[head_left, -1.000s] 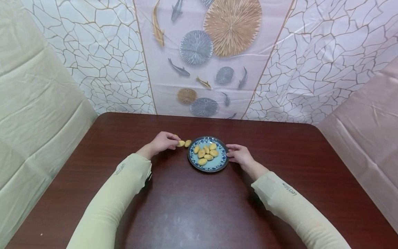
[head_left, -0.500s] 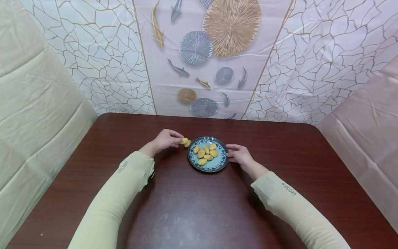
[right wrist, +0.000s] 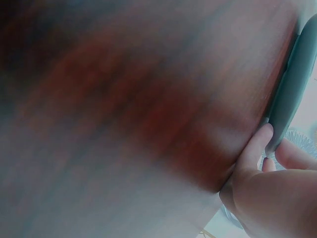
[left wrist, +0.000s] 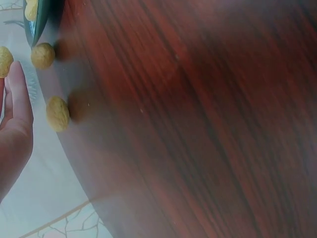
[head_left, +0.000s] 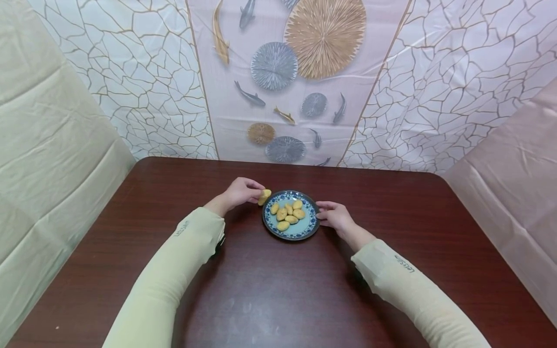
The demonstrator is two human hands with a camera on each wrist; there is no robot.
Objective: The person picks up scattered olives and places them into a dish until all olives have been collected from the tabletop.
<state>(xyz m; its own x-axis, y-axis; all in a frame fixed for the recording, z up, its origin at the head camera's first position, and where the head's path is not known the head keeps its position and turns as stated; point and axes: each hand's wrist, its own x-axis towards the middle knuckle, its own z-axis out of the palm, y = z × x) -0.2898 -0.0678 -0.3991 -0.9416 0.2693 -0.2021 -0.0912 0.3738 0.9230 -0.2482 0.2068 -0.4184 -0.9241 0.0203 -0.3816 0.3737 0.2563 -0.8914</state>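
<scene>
My left hand (head_left: 241, 192) pinches a small yellow potato (left wrist: 5, 62) between thumb and fingertips, just left of the plate's rim. In the left wrist view, a round potato (left wrist: 43, 55) and an oval potato (left wrist: 58, 114) lie on the table near that hand. In the head view the hand hides most of them. The blue-and-white plate (head_left: 290, 236) with a dark rim lies flat and carries several more yellow potatoes (head_left: 291, 219). My right hand (head_left: 339, 218) holds the plate's right edge, with the thumb and fingers on the rim (right wrist: 292, 84).
The dark reddish-brown wooden table (head_left: 261, 290) spreads around the plate and under both arms. A patterned cloth backdrop (head_left: 278, 121) hangs behind its far edge. Pale padded panels (head_left: 52, 145) stand at the left and right sides.
My left hand has moved right and slightly away from me, carrying the pinched potato close to the plate's rim. The right hand and the plate stay in place.
</scene>
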